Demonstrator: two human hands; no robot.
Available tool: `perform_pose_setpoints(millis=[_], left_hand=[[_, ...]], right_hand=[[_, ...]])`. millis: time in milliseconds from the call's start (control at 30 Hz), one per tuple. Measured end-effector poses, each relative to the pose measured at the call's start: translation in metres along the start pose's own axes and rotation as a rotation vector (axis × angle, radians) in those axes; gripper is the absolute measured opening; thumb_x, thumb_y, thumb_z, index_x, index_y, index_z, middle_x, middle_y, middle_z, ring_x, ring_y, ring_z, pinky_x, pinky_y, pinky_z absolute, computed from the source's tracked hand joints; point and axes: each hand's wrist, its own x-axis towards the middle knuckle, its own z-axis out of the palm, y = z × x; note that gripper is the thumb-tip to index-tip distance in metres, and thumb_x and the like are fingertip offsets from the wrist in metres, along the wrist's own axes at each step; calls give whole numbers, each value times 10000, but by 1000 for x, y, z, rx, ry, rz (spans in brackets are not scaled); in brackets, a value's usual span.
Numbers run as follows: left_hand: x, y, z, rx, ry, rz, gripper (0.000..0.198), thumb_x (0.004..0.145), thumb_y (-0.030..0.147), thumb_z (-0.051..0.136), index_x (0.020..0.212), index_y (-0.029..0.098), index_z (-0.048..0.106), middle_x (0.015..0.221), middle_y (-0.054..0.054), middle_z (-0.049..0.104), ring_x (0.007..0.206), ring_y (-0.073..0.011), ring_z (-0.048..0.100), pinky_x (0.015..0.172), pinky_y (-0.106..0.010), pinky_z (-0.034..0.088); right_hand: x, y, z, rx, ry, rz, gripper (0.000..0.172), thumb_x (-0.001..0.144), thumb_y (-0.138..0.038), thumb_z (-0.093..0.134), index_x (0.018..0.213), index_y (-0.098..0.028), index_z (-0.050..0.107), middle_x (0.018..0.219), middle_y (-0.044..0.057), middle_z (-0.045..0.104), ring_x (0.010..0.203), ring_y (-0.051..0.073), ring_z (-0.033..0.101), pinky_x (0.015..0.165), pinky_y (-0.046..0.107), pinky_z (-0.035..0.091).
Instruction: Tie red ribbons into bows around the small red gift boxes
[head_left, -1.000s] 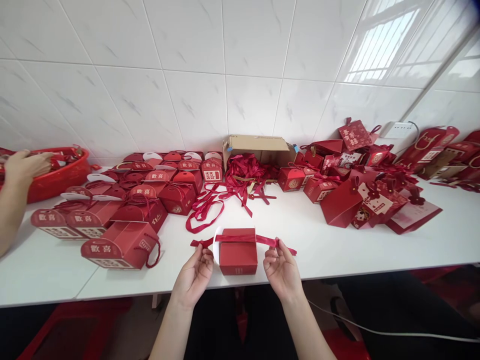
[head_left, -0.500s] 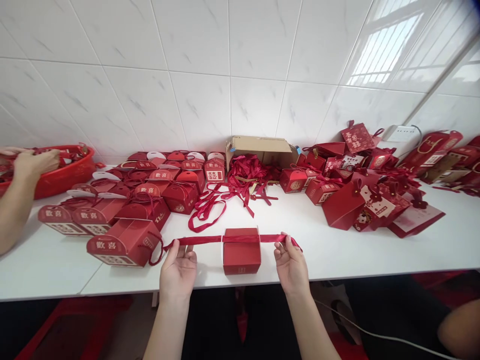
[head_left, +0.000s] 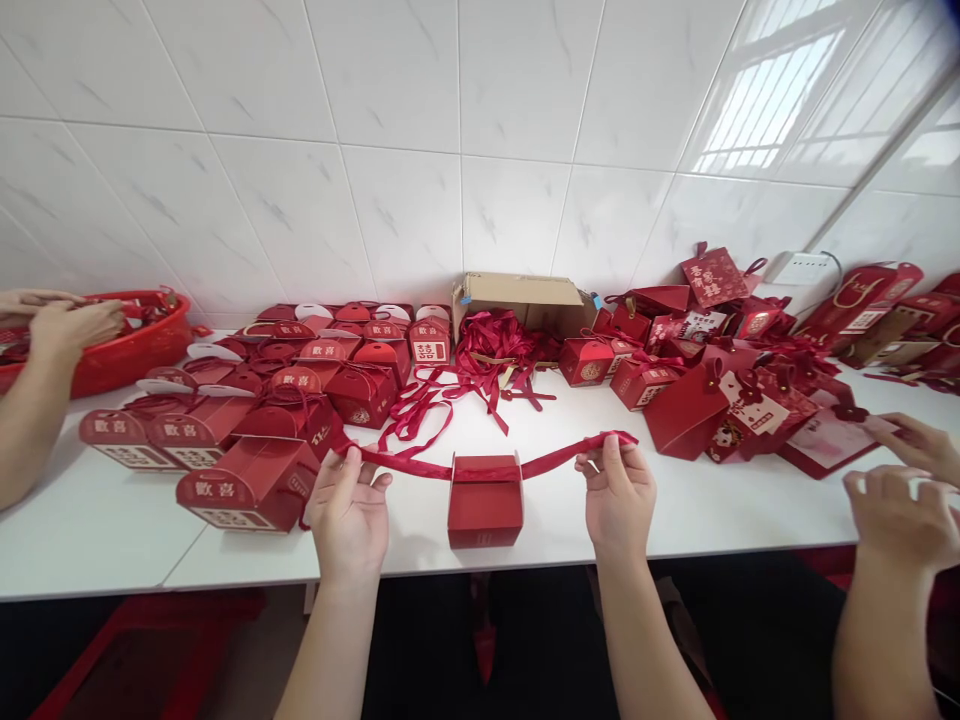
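Note:
A small red gift box point(head_left: 486, 512) stands on the white table in front of me. A dark red satin ribbon point(head_left: 561, 458) runs across its top between the raised side flaps and out to both sides. My left hand point(head_left: 351, 518) pinches one end between thumb and fingers, palm up. The other end is pinched in my right hand point(head_left: 619, 498), the ribbon's tip showing past the fingers. Both ends are held above table height, so the ribbon dips at the box. Beside my left hand sits a finished-looking red box with a cord handle point(head_left: 247, 478).
Rows of red boxes point(head_left: 322, 352) fill the left. Loose ribbons point(head_left: 491, 345) spill from a cardboard box point(head_left: 525, 287). Red gift bags point(head_left: 686, 405) crowd the right. One person's hands work over a red basin point(head_left: 142, 338); another person's hands point(head_left: 904, 500) reach in at right.
Both my hands have risen and spread outward, lifting the ribbon ends from nearly level. At the right, another person's hands have come in and touch a gift bag.

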Motion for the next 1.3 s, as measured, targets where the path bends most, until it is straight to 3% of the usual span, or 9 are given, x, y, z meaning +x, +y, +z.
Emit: perform_pose_setpoints(millis=[167, 367, 567, 733, 833, 1000, 1167, 1300], left_hand=[[0, -1, 3, 8, -20, -2, 203, 652, 221, 776, 775, 216, 615, 758, 39, 682, 693, -103, 626, 546, -179, 428], [1, 14, 23, 14, -135, 136, 174, 627, 121, 747, 747, 218, 665, 788, 35, 682, 729, -109, 622, 485, -171, 385], [-1, 27, 57, 161, -389, 107, 105, 617, 150, 720, 722, 155, 712, 713, -27, 682, 598, -101, 573, 477, -190, 391], [-7, 25, 78, 180, -431, 35, 117, 628, 219, 755, 672, 140, 681, 683, -46, 689, 573, -113, 584, 436, -190, 337], [-10, 21, 84, 186, -404, 22, 155, 603, 229, 782, 681, 140, 682, 664, -34, 687, 538, -96, 560, 415, -187, 291], [-12, 19, 86, 189, -412, 36, 163, 612, 257, 793, 669, 140, 693, 630, -6, 645, 495, -61, 486, 431, -197, 290], [-10, 19, 83, 227, -429, 90, 187, 653, 302, 787, 653, 145, 684, 569, 17, 586, 468, -55, 431, 436, -213, 268], [-10, 20, 83, 216, -400, 105, 223, 637, 340, 800, 671, 149, 692, 627, 3, 637, 568, -89, 542, 520, -211, 376]], right_hand=[[4, -7, 3, -86, -14, -100, 209, 767, -370, 699, 798, -179, 620, 691, -9, 593, 592, 107, 566, 584, 273, 491], [11, -16, 11, -207, -31, -303, 146, 755, -312, 718, 771, -176, 665, 685, -7, 602, 629, 106, 539, 600, 252, 450], [17, -32, 36, -313, -307, -367, 109, 804, -302, 665, 844, -201, 668, 731, 4, 636, 681, 132, 578, 644, 271, 480], [16, -39, 59, -399, -490, -431, 106, 830, -294, 627, 818, -199, 673, 748, 10, 642, 689, 136, 572, 658, 275, 470], [15, -40, 68, -395, -548, -397, 164, 840, -320, 609, 755, -185, 645, 689, -6, 592, 646, 118, 530, 632, 261, 446], [13, -40, 73, -369, -505, -342, 269, 866, -357, 567, 672, -173, 595, 623, -21, 520, 599, 99, 469, 591, 245, 409], [12, -38, 72, -419, -420, -413, 262, 856, -371, 576, 682, -177, 600, 648, -14, 554, 630, 114, 509, 602, 252, 433], [12, -33, 71, -368, -377, -437, 160, 826, -325, 622, 759, -184, 656, 678, -10, 620, 626, 114, 550, 579, 243, 455]])
